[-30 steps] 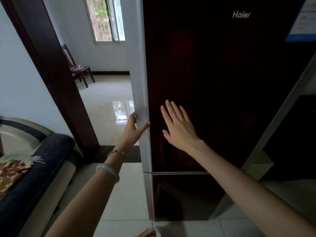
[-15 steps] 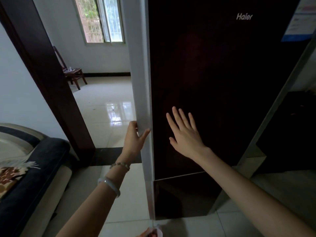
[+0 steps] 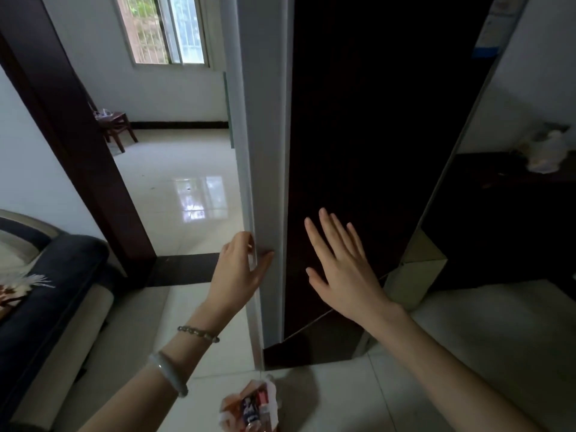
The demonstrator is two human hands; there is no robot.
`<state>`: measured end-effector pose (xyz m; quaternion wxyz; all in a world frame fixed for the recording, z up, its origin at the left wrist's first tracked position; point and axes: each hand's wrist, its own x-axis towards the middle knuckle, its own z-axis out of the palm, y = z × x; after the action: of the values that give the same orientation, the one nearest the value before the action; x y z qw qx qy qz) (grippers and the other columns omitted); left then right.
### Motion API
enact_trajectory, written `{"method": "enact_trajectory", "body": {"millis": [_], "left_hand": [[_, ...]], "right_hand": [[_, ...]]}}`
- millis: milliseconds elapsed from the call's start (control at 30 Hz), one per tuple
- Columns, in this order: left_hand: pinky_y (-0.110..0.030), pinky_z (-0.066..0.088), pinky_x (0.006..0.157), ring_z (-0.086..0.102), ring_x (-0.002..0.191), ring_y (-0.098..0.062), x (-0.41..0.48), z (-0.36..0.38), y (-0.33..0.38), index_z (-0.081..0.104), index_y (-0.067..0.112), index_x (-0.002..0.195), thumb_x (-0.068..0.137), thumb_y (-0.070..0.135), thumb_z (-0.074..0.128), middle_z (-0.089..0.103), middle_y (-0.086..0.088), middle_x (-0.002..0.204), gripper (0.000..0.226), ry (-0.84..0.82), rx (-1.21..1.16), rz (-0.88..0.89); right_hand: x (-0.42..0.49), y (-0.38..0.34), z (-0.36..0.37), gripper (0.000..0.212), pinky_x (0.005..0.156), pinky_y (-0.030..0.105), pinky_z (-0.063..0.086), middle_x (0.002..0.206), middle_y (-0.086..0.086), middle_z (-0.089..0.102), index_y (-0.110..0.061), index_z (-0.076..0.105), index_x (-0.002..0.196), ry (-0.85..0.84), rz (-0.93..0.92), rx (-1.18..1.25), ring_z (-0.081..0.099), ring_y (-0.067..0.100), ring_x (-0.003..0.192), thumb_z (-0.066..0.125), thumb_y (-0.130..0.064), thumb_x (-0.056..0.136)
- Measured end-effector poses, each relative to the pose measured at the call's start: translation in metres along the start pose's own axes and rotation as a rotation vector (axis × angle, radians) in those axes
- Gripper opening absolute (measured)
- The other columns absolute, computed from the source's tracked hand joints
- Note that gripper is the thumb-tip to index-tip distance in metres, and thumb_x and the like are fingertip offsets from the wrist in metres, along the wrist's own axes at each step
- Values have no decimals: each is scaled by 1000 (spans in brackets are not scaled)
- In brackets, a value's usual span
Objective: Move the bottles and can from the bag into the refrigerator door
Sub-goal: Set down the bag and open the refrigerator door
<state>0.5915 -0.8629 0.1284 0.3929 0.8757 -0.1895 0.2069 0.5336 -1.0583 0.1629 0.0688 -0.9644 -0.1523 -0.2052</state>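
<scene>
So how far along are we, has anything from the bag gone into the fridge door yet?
Nothing looks moved yet. The bag sits on the floor by the fridge with its contents inside. In hand: the left hand grips the pale edge of the refrigerator door, and the right hand is spread open at its dark front, holding nothing. The door shelves are not in view. Left: open the door fully and transfer every bottle and the can.

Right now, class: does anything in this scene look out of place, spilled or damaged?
Only the bag: it sits on the floor tiles by the refrigerator door, its contents still inside. Nothing looks spilled or damaged. The left hand grips the door's edge; the right hand is spread open.
</scene>
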Motion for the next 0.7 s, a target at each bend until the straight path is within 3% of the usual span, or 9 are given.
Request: {"method": "enact_trajectory", "body": {"millis": [200, 333, 500, 600, 700], "left_hand": [[-33, 47, 65, 54, 78, -19, -51, 13, 57, 47, 9, 96, 84, 24, 65, 55, -6, 93, 26, 68, -16, 19], [-33, 51, 72, 54, 85, -15, -82, 27, 88, 46, 11, 101, 85, 21, 63, 54, -4, 97, 25, 50, -10, 68], [-40, 46, 95, 49, 113, -23, -125, 46, 120, 49, -1, 120, 85, 22, 61, 52, -16, 122, 43, 30, 136, 276], [-38, 30, 111, 33, 134, -26, -140, 57, 137, 39, -3, 134, 89, 31, 56, 37, -19, 142, 58, 12, 238, 441], [-42, 23, 114, 20, 140, -26, -150, 68, 154, 29, -1, 140, 91, 37, 50, 26, -18, 149, 65, -43, 303, 589]], "right_hand": [[-71, 19, -30, 80, 117, 44, 5, 156, 10, 3, -18, 3, 147, -54, 12, 1, 2, 23, 143, 56, -29, 88], [-113, 21, -46, 80, 117, 42, 3, 156, 8, 2, -19, 0, 147, -59, 30, 11, 1, 21, 143, 55, -30, 89], [-160, 26, -62, 82, 116, 43, 4, 156, 7, 0, -20, -4, 146, -65, 34, 19, -3, 18, 142, 53, -33, 89], [-187, 34, -74, 76, 116, 43, 5, 156, 8, 3, -20, -2, 147, -59, 56, 6, -1, 19, 143, 38, -47, 88], [-215, 46, -84, 78, 117, 42, 2, 156, 5, -1, -24, -9, 146, -58, 98, -9, -3, 18, 143, 28, -55, 85]]}}
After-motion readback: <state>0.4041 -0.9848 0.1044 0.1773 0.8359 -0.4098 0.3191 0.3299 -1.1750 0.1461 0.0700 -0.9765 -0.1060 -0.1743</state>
